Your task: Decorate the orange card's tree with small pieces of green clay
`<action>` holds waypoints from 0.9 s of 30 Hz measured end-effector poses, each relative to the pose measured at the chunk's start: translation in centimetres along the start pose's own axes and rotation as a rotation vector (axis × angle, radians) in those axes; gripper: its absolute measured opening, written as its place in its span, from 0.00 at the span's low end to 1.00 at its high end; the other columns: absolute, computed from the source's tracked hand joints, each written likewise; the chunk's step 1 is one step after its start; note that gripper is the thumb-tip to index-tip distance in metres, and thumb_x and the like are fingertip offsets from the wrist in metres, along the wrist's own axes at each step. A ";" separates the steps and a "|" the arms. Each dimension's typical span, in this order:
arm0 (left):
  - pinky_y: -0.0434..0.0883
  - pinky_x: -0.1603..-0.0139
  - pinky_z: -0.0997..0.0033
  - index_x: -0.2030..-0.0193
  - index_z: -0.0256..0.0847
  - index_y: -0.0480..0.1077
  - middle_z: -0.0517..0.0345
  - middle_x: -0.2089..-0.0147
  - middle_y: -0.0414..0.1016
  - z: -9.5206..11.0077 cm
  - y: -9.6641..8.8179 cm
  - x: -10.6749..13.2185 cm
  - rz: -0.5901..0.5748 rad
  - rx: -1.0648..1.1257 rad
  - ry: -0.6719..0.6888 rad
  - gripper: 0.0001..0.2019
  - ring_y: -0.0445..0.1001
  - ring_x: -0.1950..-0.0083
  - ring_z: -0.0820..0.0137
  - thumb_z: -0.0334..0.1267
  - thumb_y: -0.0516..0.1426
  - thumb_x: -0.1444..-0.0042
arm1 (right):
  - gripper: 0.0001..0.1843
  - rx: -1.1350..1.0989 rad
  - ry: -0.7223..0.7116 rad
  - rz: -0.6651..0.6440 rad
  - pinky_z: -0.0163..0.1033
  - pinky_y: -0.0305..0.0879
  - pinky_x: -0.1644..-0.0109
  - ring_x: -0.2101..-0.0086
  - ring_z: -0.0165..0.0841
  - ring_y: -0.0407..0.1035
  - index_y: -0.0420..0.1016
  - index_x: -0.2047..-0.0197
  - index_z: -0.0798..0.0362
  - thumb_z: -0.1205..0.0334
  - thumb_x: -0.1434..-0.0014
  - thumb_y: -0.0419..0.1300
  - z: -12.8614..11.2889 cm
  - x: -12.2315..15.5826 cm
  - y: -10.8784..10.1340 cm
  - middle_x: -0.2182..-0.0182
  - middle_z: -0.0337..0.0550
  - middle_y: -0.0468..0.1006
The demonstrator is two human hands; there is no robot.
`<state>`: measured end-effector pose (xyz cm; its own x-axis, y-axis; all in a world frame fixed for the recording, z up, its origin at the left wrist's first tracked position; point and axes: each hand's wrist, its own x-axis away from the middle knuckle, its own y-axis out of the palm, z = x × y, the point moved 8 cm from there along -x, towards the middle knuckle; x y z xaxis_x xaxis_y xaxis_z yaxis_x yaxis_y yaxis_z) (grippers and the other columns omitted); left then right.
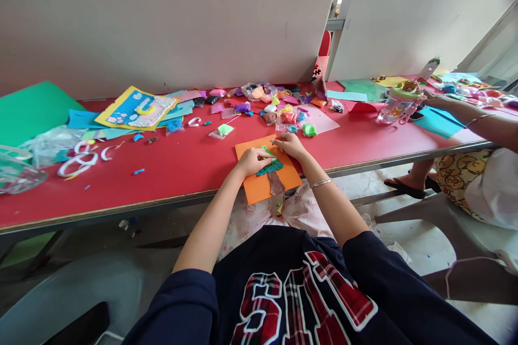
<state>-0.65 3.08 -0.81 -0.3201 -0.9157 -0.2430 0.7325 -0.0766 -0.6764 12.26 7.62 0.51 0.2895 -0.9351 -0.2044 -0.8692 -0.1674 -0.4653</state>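
An orange card (pixel 259 192) lies over the front edge of the red table, partly above my lap. On it is a clay tree with a brown clay trunk (pixel 275 183) and a teal and light-green clay crown (pixel 270 166). My left hand (pixel 254 161) is closed, its fingers and thumb pressed together on the green clay at the crown's left side. At the card's upper right, my right hand (pixel 290 145) is closed in a pinch just above the crown. Whatever its fingertips hold is too small to make out.
Packets of coloured clay (pixel 288 117) lie beyond the card. To the left are a decorated yellow-edged card (pixel 137 109), white strips (pixel 79 164) and a clear container (pixel 20 175). A co-worker's hand (pixel 435 99) is at a water bottle (pixel 399 102) on the right. White boards (pixel 170 27) stand behind.
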 end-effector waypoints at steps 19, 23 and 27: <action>0.72 0.46 0.61 0.62 0.41 0.81 0.51 0.60 0.82 -0.2 0.0 -0.1 0.012 0.098 0.038 0.16 0.78 0.53 0.58 0.51 0.63 0.50 | 0.13 -0.009 0.042 -0.019 0.35 0.49 0.71 0.76 0.27 0.57 0.60 0.78 0.53 0.55 0.49 0.57 -0.4 0.5 -0.1 0.82 0.35 0.63; 0.71 0.44 0.61 0.67 0.39 0.81 0.50 0.61 0.82 -0.3 -0.2 -0.3 0.046 0.145 0.053 0.20 0.78 0.52 0.57 0.56 0.59 0.47 | 0.15 -0.010 0.034 -0.012 0.34 0.48 0.72 0.76 0.26 0.56 0.59 0.79 0.53 0.54 0.49 0.58 -0.5 0.5 -0.1 0.82 0.35 0.62; 0.73 0.52 0.65 0.69 0.39 0.80 0.51 0.64 0.81 -0.2 -0.3 -0.4 0.061 0.136 0.050 0.19 0.78 0.54 0.58 0.54 0.58 0.46 | 0.16 -0.024 0.029 -0.004 0.34 0.47 0.72 0.76 0.26 0.54 0.58 0.78 0.53 0.54 0.49 0.58 -0.4 0.5 -0.1 0.81 0.34 0.60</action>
<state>-0.82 3.55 -0.67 -0.2995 -0.8997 -0.3175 0.8251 -0.0771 -0.5597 12.35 7.03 0.85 0.2813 -0.9431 -0.1774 -0.8775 -0.1780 -0.4453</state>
